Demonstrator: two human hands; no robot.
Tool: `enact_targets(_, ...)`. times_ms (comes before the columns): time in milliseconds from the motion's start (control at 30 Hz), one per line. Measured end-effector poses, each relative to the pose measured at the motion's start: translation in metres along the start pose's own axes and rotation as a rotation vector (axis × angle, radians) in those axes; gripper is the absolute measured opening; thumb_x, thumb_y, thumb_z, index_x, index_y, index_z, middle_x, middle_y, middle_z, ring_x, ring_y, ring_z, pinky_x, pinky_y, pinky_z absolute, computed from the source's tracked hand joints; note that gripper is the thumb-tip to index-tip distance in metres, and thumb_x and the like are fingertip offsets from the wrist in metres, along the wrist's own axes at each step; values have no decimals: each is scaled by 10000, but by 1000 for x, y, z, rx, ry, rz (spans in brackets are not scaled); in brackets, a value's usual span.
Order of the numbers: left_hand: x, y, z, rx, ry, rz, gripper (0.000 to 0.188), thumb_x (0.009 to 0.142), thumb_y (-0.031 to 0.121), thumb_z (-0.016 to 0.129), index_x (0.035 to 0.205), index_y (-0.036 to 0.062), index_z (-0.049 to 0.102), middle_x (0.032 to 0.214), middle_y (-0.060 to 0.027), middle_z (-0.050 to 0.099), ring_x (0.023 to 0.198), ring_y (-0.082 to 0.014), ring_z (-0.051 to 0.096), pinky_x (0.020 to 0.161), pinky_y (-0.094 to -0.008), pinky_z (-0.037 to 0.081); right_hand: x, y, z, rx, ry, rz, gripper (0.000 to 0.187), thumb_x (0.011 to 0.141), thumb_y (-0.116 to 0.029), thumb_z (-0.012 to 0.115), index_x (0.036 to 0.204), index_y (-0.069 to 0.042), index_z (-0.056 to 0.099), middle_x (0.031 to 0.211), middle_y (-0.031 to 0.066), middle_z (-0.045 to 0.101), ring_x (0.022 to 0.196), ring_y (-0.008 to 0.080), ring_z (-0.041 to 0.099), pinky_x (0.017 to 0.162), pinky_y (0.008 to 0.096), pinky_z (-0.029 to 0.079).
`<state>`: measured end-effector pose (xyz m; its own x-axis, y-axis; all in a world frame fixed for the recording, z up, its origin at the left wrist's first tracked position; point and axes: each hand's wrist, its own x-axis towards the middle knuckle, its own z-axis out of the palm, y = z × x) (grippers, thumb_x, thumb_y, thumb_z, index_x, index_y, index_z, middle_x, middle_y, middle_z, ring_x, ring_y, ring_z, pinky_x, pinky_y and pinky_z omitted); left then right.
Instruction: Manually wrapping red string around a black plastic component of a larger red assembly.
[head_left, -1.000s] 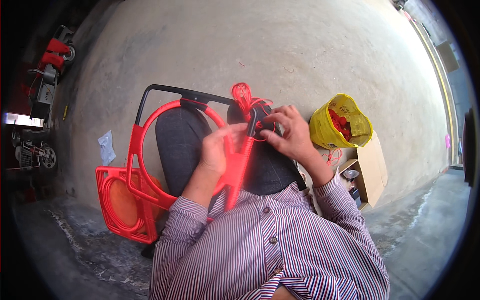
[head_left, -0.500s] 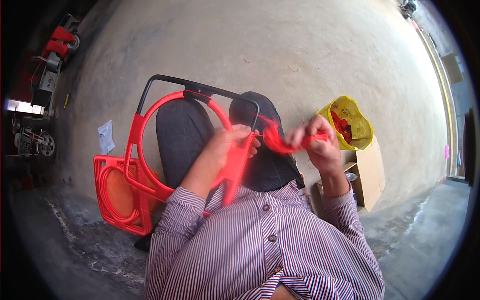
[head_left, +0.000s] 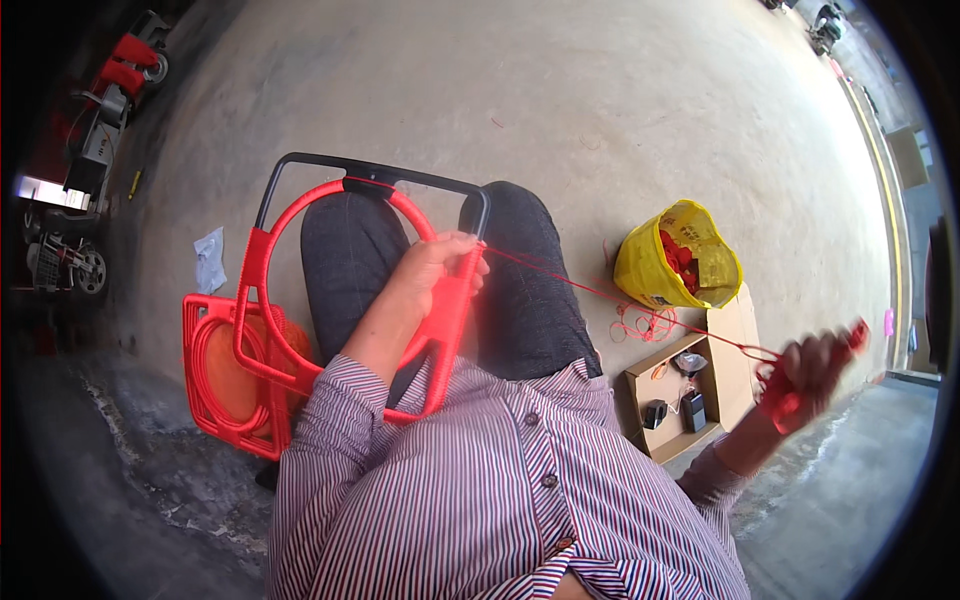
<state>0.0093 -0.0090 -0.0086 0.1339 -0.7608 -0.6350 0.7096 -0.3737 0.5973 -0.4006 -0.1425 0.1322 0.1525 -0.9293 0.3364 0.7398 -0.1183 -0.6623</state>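
Observation:
Across my lap lies a rectangular frame [head_left: 450, 318] with a ring inside, mostly wrapped in red cord, with a bare black bar along its far side. My left hand [head_left: 430, 278] is closed around its right side near the far corner. From there a thin red cord [head_left: 622, 302] stretches taut to the right. At its other end my right hand [head_left: 806, 378], slightly blurred, is held out far to the right, closed on a red cord bundle [head_left: 785, 408]. A small loop stands out from the cord beside those fingers.
A yellow bag [head_left: 640, 262] with red pieces inside stands right of my knees. Beside it are loose red cord [head_left: 643, 322] and an open cardboard box [head_left: 655, 448] with small black items. Left lie another red frame [head_left: 195, 365] and a white scrap [head_left: 209, 260]. Wheeled vehicles [head_left: 90, 270] stand far left.
My right hand has swung far out to the right and nearer with the cord bundle, drawing the cord out long and straight. The frame and left hand have shifted slightly left.

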Motion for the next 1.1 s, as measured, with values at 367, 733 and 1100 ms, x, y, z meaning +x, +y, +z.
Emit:
enact_targets(367,-26,0,18,-32,-56,19,169,875,217,629,895,56,583,736,-115,653,575,-189,626,556,-322,518,-39,217,88,-718,-476,659,195,955,-163,551,1067,-6,529,770,-3,577,652,62,543,596,236,460)
enact_targets(733,-16,1,14,11,-77,29,191,862,230,665,885,48,609,740,-113,658,566,-194,632,547,-316,523,-28,213,73,-472,-245,794,66,928,-156,607,923,-94,584,695,-39,558,503,21,436,438,198,339)
enact_targets(1100,-29,10,18,-23,-89,-11,180,873,214,654,891,53,575,725,-123,650,567,-201,636,539,-321,524,-36,226,77,-1024,-956,372,209,863,-51,642,1069,-16,630,880,-3,629,806,131,586,726,276,476)
